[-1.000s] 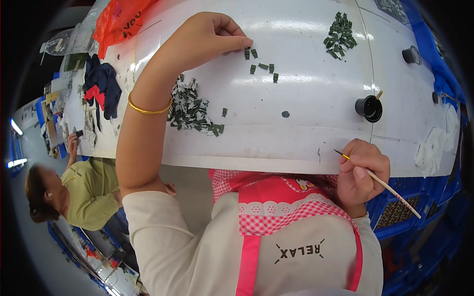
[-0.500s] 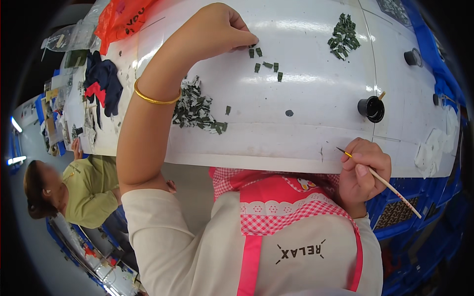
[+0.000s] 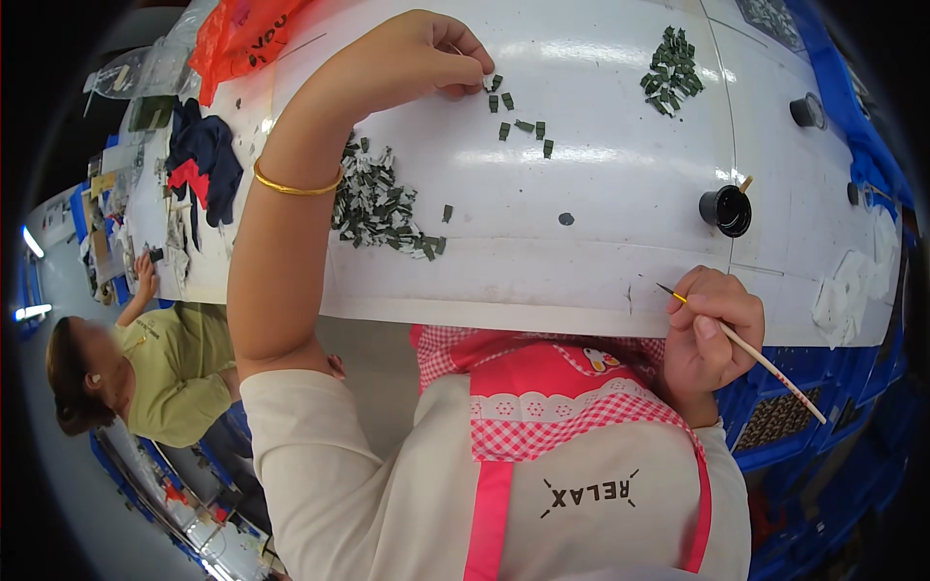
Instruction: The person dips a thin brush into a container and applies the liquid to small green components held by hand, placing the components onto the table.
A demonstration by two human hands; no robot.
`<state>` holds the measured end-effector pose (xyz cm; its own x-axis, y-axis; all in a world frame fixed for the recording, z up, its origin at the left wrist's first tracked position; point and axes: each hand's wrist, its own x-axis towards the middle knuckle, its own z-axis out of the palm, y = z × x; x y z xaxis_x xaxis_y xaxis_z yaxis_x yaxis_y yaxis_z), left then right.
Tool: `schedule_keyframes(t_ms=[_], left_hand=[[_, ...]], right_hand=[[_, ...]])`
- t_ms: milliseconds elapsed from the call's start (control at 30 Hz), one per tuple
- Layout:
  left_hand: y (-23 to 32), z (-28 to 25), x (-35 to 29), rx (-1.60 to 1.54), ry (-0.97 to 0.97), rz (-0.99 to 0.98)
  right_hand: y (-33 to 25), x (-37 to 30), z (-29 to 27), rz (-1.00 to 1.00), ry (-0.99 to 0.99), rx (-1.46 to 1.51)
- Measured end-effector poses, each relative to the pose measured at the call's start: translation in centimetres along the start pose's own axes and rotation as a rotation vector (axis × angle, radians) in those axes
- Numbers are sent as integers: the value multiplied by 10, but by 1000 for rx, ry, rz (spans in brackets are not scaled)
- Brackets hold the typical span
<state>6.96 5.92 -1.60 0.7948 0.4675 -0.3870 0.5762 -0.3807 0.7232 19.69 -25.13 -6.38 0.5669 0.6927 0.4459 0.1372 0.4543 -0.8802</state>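
My left hand point(image 3: 431, 56) reaches over the far part of the white table. Its thumb and fingers are pinched together; what they hold, if anything, is hidden. Right beside the fingertips lies a small dark green piece point(image 3: 497, 82), with several more green pieces point(image 3: 524, 126) scattered just nearer. A heap of green pieces mixed with white bits point(image 3: 378, 208) spreads beside my left forearm. My right hand point(image 3: 715, 329) holds a fine paintbrush point(image 3: 760, 359) at the near table edge, its dark tip pointing left, touching nothing. Beyond it stands a black cup point(image 3: 727, 210) of dark liquid.
A second pile of green pieces point(image 3: 672, 73) lies at the far right. Another black cup point(image 3: 808, 111) and crumpled white tissue point(image 3: 848, 300) are on the right. At left are a red plastic bag point(image 3: 232, 44), dark cloth point(image 3: 205, 155) and a seated co-worker point(image 3: 174, 373).
My left hand has drawn back slightly to the left, uncovering a green piece at its fingertips. My right hand and the brush have barely moved. The co-worker's hand has lifted a little.
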Motion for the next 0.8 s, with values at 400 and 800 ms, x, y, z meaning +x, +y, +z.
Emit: schedule_keyframes(t_ms=[400, 800], left_hand=[[-18, -5, -5, 202, -55, 300], [-24, -10, 2, 225, -103, 405]], right_hand=[[-2, 0, 2, 32, 0, -15], [-2, 1, 3, 46, 9, -24]])
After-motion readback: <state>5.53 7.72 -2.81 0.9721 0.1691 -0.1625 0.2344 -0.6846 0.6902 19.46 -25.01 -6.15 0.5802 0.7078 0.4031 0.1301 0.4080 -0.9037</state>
